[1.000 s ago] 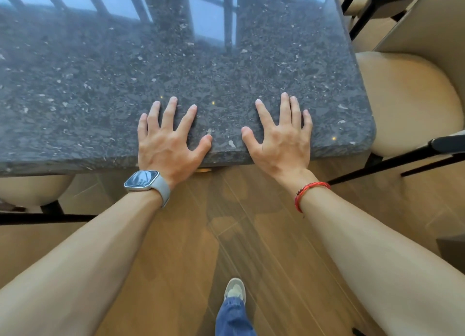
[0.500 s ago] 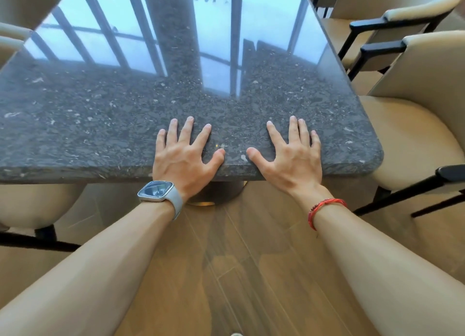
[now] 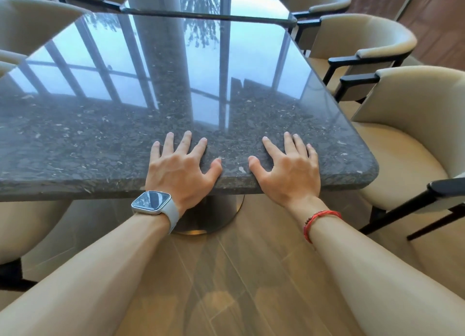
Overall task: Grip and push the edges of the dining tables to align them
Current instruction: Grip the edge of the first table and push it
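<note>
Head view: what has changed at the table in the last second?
The view has tilted up: the second table beyond and the pedestal base now show. The left hand and right hand stay flat on the edge of the near table; nothing gripped or released.

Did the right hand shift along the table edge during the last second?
No. The right hand still lies flat on the near edge of the table, equally far from its rounded right corner; only the camera tilted up.

near table (image 3: pixel 176 114) before far table (image 3: pixel 251 6) | chairs (image 3: pixel 402 124) right, left
</note>
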### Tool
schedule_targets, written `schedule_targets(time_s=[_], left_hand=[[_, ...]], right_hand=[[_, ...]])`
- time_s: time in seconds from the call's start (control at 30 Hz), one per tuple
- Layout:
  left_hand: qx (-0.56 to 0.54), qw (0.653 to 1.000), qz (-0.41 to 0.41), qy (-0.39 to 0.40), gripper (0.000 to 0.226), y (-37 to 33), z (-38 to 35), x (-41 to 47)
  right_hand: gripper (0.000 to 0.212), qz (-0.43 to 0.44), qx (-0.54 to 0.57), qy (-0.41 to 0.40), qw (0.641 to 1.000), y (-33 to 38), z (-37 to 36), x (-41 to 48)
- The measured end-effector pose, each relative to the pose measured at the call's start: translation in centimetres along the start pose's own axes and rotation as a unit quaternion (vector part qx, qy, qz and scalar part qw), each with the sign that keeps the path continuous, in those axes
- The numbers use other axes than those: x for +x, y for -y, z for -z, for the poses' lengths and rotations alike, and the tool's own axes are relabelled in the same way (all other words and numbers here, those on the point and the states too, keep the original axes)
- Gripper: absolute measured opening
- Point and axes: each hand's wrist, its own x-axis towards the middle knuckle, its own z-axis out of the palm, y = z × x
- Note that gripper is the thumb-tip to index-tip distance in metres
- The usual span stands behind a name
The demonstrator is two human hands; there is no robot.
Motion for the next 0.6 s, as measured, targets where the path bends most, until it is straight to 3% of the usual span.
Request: schedule_targets(time_s=[0.6], left_hand=[[0.012, 0.999, -0.003, 0.04, 0.079, -0.02, 0.4, 0.38]], right_hand=[[0.068, 0.001, 0.004, 0.009, 1.0, 0.08, 0.29, 0.07]])
